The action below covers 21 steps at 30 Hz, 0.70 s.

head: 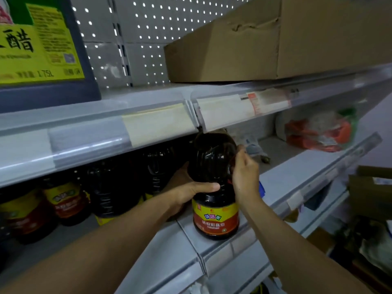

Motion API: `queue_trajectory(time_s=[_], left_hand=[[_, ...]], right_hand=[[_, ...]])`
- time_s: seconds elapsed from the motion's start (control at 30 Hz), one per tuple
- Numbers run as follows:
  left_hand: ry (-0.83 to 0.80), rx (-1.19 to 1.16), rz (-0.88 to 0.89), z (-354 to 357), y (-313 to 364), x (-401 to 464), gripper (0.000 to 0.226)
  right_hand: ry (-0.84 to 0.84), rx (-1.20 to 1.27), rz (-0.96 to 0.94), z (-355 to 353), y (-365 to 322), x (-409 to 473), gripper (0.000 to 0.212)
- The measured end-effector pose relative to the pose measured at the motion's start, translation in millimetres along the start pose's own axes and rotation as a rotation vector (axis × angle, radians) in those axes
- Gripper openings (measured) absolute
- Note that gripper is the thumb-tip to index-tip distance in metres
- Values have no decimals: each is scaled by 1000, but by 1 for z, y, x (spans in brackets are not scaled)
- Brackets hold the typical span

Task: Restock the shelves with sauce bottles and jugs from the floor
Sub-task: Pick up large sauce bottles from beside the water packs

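While there's only the head view to go on, here's what I get from it:

Jug: dark soy sauce jug (215, 187) with a yellow-and-red label, standing upright right at the front edge of the middle shelf (282, 181), with its top tucked under the lip of the shelf above.

Left hand: left hand (186, 190) is wrapped round the jug's waist just above the label, thumb across the front, fingers curled behind it. So grasping the jug.

Right hand: right hand (244, 174) is up at the jug's shoulder on the right side, fingers pinched on what looks like the handle, though I can't see the handle itself clearly.

Neighbours: more dark jugs (114, 187) with the same label sit further back to the left. A cardboard box (275, 39) is on the shelf above, plus a big vinegar jug (42, 45) top left.

Handling guess: full of liquid, so probably heavy-ish. Stiff ribbed plastic, glossy, maybe a bit slippery. Handle plus a hand on the waist seems the sane grip.

Next, I reckon: slide it back beside the others, staying low so the cap clears the upper shelf.
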<state>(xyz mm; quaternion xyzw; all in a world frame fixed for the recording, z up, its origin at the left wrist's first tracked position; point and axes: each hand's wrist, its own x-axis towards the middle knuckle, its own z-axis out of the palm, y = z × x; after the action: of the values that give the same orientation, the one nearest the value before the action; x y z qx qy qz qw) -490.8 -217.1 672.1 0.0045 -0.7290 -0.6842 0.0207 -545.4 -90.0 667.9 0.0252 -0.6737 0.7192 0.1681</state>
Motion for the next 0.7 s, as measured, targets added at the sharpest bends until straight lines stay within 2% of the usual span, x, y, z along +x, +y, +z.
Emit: queue_trajectory(time_s=[0.13, 0.27, 0.37, 0.5, 0.6, 0.63, 0.67, 0.7], left_hand=[[52, -38, -20, 4, -15, 13, 100], [88, -33, -10, 11, -24, 19, 77], [150, -4, 14, 18, -29, 24, 82], [168, 60, 23, 19, -34, 19, 75], [115, 112, -94, 11, -43, 4, 75], [70, 109, -149, 9, -48, -1, 70], [22, 98, -190, 9, -52, -5, 68], [-8, 82, -214, 9, -57, -8, 67]], right_hand=[[-33, -3, 5, 1, 16, 17, 43], [-65, 6, 35, 2, 28, 29, 42], [-71, 33, 18, -1, 33, 34, 40], [-140, 21, 3, -13, 43, 24, 37], [-211, -52, -11, -36, 58, 8, 22], [-259, -15, 36, -45, 63, 2, 17], [-326, 42, 109, -54, 68, -5, 30], [-416, 94, 177, -61, 74, -13, 52]])
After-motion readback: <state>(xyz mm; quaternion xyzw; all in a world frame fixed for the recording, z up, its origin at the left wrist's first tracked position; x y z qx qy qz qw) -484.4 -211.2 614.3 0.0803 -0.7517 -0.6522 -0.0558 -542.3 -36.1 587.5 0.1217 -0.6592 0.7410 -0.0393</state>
